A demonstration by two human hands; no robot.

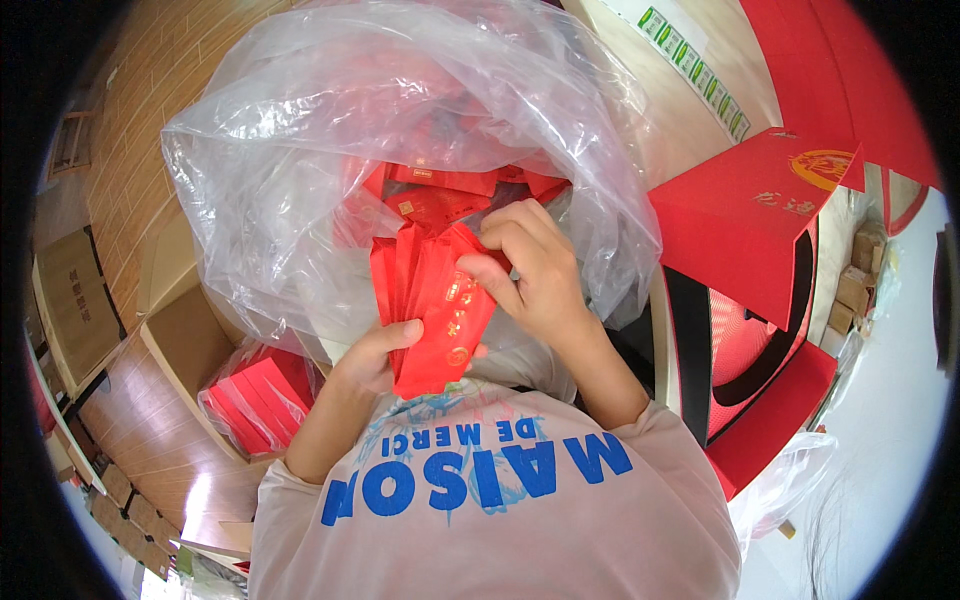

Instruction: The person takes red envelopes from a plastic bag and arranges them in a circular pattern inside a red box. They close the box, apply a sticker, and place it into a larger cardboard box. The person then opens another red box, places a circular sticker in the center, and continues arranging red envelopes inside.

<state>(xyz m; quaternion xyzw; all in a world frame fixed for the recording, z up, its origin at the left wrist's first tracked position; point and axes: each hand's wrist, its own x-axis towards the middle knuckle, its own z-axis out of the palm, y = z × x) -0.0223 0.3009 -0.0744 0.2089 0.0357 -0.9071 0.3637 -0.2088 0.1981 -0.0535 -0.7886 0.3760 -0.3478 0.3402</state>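
Note:
A stack of red packets (435, 307) with gold printing is held upright in front of my shirt. My left hand (379, 352) grips it at the lower left, thumb across the front. At the stack's upper right corner, my right hand (532, 270) pinches the packets' edge between thumb and bent fingers. Just beyond lies a large clear plastic bag (255, 157), its mouth turned toward me. More red packets (439, 206) lie loose inside it, partly seen through the film.
On the left stands an open cardboard box (184, 337) holding red boxes (262, 397) wrapped in plastic. A red gift box (739, 202) with a black-edged insert stands on the right. A strip of green-and-white labels (694, 71) lies at the upper right. Cartons (79, 307) sit along the far left.

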